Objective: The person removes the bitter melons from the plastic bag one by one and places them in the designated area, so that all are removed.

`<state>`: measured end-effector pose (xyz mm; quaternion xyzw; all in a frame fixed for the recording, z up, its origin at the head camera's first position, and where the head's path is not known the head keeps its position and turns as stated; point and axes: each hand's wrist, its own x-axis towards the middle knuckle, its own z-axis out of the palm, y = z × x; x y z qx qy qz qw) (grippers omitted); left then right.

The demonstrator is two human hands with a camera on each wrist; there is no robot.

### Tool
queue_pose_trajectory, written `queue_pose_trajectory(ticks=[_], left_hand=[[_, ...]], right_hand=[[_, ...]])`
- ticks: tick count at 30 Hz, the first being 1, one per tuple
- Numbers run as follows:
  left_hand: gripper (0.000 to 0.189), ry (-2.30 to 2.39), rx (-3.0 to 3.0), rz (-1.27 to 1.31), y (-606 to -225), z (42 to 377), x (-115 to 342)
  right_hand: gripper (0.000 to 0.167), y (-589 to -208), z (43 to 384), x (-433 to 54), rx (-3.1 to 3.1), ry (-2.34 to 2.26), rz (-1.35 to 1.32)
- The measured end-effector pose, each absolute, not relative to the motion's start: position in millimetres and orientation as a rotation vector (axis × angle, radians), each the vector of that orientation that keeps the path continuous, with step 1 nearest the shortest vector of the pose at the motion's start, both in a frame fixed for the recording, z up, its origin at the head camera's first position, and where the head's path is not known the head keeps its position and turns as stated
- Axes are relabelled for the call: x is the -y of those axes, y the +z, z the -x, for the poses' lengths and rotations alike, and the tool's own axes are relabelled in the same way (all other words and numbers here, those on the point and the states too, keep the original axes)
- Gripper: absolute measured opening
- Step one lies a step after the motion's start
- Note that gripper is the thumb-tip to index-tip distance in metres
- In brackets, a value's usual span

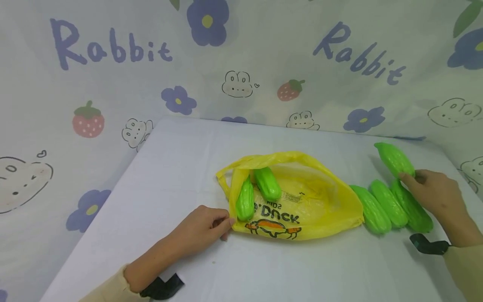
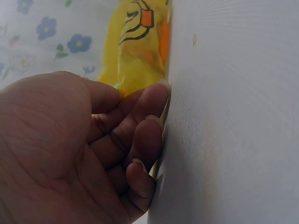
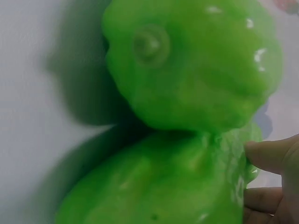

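Note:
My left hand (image 1: 205,228) pinches the near left corner of a yellow plastic bag (image 1: 320,228), which lies on its side with its mouth spread wide. Inside, at the left end, are two glossy green bitter melons, one standing nearer (image 1: 245,203) and one leaning behind (image 1: 268,184). In the left wrist view, the thumb and index finger meet on the bag's yellow film (image 2: 140,65). On the right, my right hand (image 1: 439,193) grips another bitter melon (image 1: 394,159) by its near end, over a row of three more (image 1: 388,205). Large melons (image 3: 191,70) fill the right wrist view.
A white cloth covers the table (image 1: 170,167). Behind it hangs a pale backdrop (image 1: 256,50) printed with rabbits, flowers and strawberries. The leftmost melon (image 1: 371,209) of the row lies right at the bag's right end. Dark straps (image 1: 430,244) sit at the wrists.

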<state>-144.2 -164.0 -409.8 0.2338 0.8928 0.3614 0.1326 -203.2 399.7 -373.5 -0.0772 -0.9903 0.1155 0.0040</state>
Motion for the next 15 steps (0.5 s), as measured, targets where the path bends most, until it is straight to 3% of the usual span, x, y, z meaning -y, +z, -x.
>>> queue_pose_trajectory(ticks=[15], left_hand=[[0.032, 1.051, -2.588, -0.685, -411, 145, 164]], right_hand=[[0.082, -386, 207, -406, 3.205, 0.38, 0.29]])
